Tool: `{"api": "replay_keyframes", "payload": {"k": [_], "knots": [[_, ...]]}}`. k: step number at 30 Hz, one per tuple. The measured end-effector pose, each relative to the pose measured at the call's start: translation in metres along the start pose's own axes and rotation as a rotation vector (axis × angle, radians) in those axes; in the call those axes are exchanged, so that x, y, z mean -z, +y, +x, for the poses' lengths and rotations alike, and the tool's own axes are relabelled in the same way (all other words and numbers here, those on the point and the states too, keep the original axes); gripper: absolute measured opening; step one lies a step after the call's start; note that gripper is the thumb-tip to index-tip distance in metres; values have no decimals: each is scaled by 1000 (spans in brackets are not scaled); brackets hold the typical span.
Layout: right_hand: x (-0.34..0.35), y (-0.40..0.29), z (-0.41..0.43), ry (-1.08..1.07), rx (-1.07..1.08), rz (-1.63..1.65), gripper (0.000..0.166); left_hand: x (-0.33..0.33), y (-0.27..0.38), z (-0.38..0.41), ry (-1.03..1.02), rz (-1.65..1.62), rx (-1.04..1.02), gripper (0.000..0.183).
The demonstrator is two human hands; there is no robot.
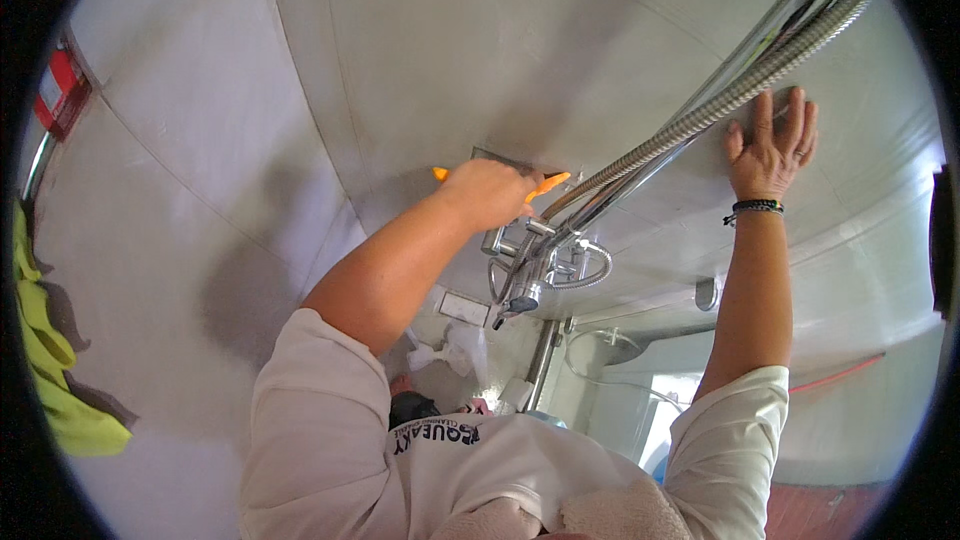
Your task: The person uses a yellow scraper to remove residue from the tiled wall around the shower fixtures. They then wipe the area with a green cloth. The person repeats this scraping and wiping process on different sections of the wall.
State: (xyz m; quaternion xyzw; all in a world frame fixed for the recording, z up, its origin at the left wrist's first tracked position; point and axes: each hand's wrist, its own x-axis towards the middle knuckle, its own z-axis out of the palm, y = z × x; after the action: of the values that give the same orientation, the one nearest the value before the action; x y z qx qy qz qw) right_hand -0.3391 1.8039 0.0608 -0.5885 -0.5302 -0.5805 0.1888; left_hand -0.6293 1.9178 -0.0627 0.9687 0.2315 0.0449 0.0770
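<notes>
My left hand (487,191) is closed around an orange object (551,185), and only its two ends show past my fingers. It is held at the grey shower wall (450,52), beside a darker rectangular patch (510,160). Just below and right of this hand is a chrome shower mixer (532,270) with looping hoses. My right hand (766,146) rests palm down on the wall with its fingers apart and nothing in them. Between the hands, a ribbed metal shower hose (697,120) runs diagonally along a chrome riser bar (645,172).
Lime-green cloth (56,375) hangs at the left, under a red packet (61,90). Below the mixer are a rectangular drain cover (463,308) and a whitish plastic bag (457,351). A mirror or glass panel (622,412) stands at lower right.
</notes>
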Motion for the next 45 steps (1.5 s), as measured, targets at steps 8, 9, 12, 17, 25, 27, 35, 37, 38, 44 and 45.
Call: {"api": "replay_keyframes", "payload": {"k": [8,9,12,17,25,27,35,37,38,44,45], "knots": [[83,-52,-39,-155,-283,172,53,11,-25,-57,255,-261,206,44],[95,-74,-61,-190,-366,325,53,8,-23,-71,285,-326,273,43],[142,-154,-126,-559,-516,527,46,-28,-4,-91,592,-802,107,42],[176,-239,-136,-985,-665,1112,36,-65,38,-101,222,-1400,-215,44],[192,-226,-129,-705,-1223,1453,23,-54,72,-100,303,-1070,-546,47],[199,-207,-126,-669,-1306,1403,27,-54,63,-103,289,-1083,-467,47],[189,-131,-113,-707,-1319,958,53,-71,-13,-100,591,-791,-76,48],[168,-121,-124,-764,-1282,1007,55,-41,-29,-85,729,-703,-33,46],[155,-119,-126,-797,-1282,1005,54,-22,-36,-77,829,-595,-42,46],[78,-112,-130,-892,-818,740,57,65,-75,-21,1258,-37,-88,46],[69,-110,-134,-895,-720,680,58,72,-81,-12,1282,38,-83,49]]}}
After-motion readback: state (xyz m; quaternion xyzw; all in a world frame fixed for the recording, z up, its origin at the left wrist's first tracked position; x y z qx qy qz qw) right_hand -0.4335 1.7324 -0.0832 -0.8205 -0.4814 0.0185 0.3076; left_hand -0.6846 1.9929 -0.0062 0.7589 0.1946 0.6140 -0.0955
